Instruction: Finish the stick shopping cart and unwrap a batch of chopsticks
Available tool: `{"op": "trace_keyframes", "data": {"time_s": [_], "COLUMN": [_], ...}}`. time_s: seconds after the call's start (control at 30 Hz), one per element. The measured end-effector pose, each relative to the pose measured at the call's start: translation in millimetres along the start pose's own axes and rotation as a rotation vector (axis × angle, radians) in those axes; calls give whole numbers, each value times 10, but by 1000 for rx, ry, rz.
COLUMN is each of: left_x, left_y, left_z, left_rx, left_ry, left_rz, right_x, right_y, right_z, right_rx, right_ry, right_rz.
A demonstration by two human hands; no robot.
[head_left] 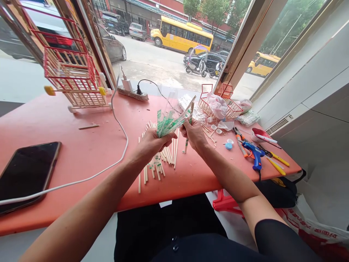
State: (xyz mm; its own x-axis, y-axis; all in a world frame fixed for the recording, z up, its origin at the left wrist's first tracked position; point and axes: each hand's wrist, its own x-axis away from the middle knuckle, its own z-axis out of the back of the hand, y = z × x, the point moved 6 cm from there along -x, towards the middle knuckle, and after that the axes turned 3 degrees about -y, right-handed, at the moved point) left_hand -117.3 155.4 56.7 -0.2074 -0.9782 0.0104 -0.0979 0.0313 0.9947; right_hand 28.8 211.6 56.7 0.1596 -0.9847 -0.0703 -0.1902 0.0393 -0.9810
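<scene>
My left hand (158, 142) is closed around a bunch of clear plastic chopstick wrappers (167, 123) with green print. My right hand (194, 133) grips chopsticks (192, 109) that stand nearly upright, poking out above and below the fist; a green-marked wrapper seems to cover their lower end. Its fingertips also meet the far ends of the wrappers, and how they hold them is partly hidden. Below both hands, many loose wooden chopsticks (170, 154) lie on the pink table, with a few green-printed wrapper scraps (156, 161) among them.
A red-and-wood stick-built cart (73, 76) stands at the back left. A phone (28, 167), white cable (127, 138) and power strip (133, 94) lie on the left side. A blue glue gun (255, 153), pliers (240, 142) and bottle caps (219, 131) are at the right.
</scene>
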Motion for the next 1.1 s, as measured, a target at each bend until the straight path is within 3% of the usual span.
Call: {"op": "trace_keyframes", "data": {"time_s": [0.13, 0.4, 0.57, 0.7, 0.8, 0.93, 1.0, 1.1], "left_x": [-51, -72, -95, -97, -85, -3, 49, 105], "left_y": [-18, -88, -77, -62, 56, 388, 489, 562], "left_z": [61, 74, 120, 157, 265, 628, 808, 1032], "left_rx": [31, 19, 52, 42, 92, 341, 454, 611], "left_ry": [-42, -194, -170, -132, -37, 271, 395, 524], "left_rz": [38, 140, 121, 110, 36, -267, -334, -352], "right_x": [-28, -225, -225, -222, -243, -276, -303, -311], "right_y": [-142, -499, -570, -648, -755, -853, -798, -636], "right_z": [82, 659, 792, 876, 1122, 1467, 1444, 1195], "right_rx": [-12, -37, -30, 44, 73, 5, -41, -70], "right_ry": [5, 170, 290, 305, 363, 474, 449, 363], "right_rz": [60, 167, 194, 263, 331, 320, 214, 68]}}
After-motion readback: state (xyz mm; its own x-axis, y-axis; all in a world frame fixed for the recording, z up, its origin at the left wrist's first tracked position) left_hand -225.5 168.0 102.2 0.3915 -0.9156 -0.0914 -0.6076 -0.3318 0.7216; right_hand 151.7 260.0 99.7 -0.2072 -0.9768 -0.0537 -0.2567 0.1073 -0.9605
